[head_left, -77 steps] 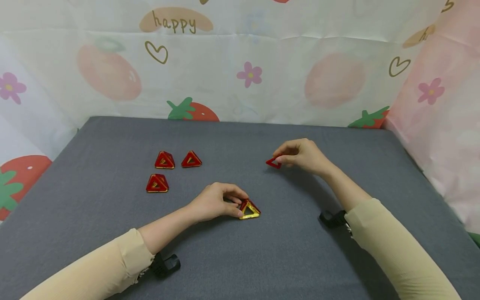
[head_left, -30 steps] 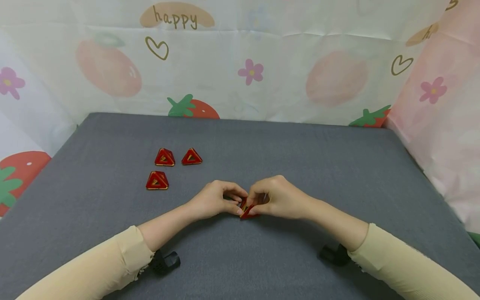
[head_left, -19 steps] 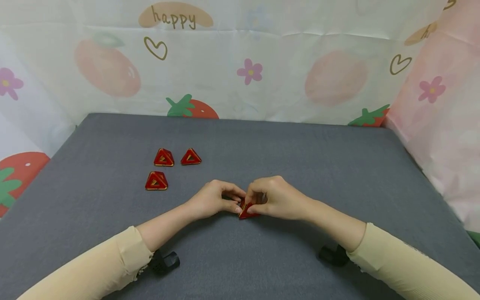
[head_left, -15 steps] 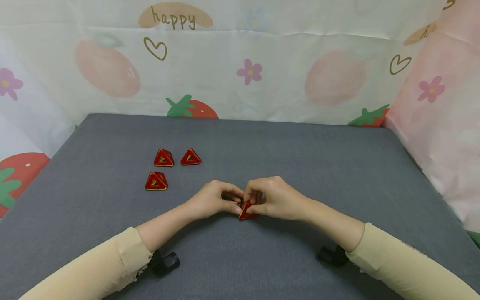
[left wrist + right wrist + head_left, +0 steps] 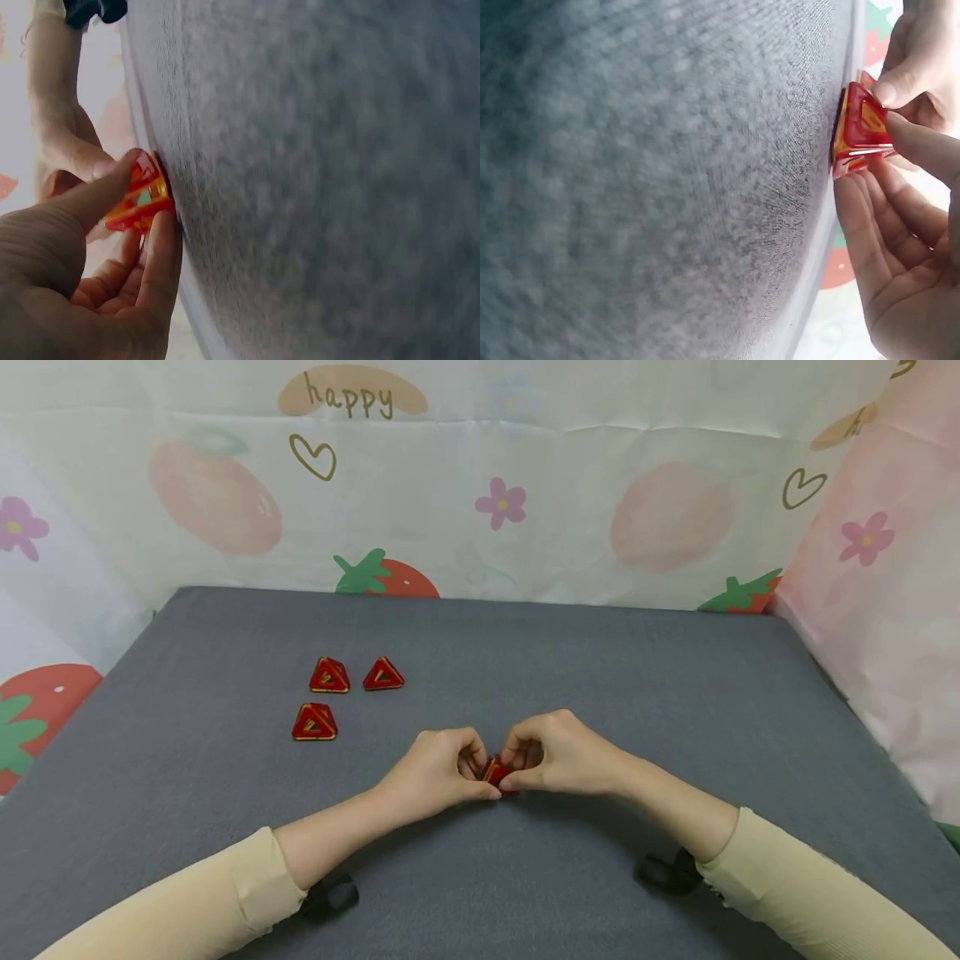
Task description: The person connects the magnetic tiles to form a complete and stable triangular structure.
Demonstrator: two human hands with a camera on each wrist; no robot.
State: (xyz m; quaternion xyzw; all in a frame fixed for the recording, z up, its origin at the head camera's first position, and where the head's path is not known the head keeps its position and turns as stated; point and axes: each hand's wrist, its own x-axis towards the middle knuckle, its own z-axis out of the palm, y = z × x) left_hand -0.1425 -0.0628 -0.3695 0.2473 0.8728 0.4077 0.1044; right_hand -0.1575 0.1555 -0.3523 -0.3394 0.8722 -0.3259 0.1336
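Note:
A small pyramid of red and yellow triangular magnetic tiles (image 5: 493,771) sits on the grey cloth between both hands. My left hand (image 5: 431,777) pinches it from the left, thumb along its near side; the left wrist view shows thumb and fingertips on opposite sides of the pyramid (image 5: 142,199). From the right, my right hand (image 5: 566,756) pinches the same pyramid, and its red face with a triangular opening (image 5: 866,120) shows in the right wrist view. Fingers cover much of the pyramid in the head view.
Three similar red pyramids stand to the left: one at the back (image 5: 329,676), another beside it (image 5: 383,674), and a third nearer (image 5: 314,722). Grey cloth (image 5: 637,668) covers the table. A printed curtain (image 5: 555,460) hangs behind it.
My right hand has brought a red triangular tile leftward from the right to the pyramid at my left hand. Lately my left thumb has shifted right along the pyramid's near side.

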